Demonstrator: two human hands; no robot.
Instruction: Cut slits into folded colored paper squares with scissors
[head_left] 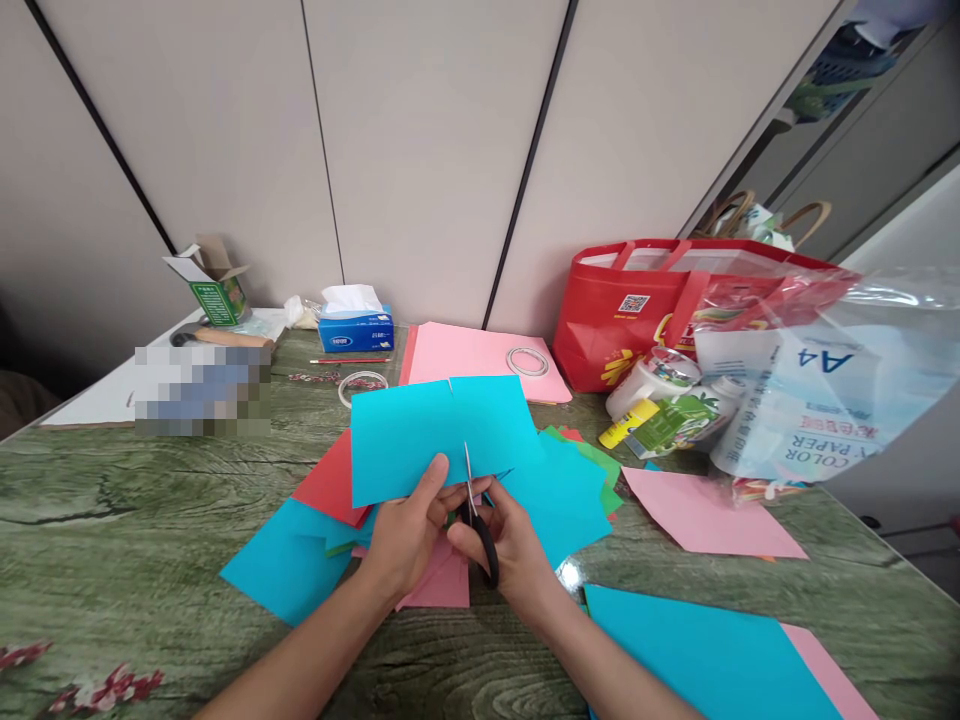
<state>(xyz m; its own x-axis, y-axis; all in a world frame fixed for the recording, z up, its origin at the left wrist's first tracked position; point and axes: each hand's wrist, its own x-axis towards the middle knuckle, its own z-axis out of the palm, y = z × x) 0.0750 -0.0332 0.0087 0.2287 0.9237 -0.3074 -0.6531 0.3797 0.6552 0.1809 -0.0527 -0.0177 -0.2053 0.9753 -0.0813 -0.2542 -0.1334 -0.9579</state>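
A blue paper sheet (405,430) is held up in my left hand (409,530), thumb on its face and fingers behind. My right hand (510,545) grips black-handled scissors (484,545), their blades pointing up at the sheet's lower edge. A short slit shows at the sheet's top edge. Below and behind lie more blue papers (562,495), a red paper (330,480) and pink pieces (439,580). Green paper edges stick out at the right of the pile.
Pink sheets (480,355) with a white ring, a blue tissue box (356,330) and a green carton (221,298) stand at the back. A red bag (600,330), yellow glue stick (628,423) and plastic paper packet (795,410) are right. Blue sheets (697,650) lie front right.
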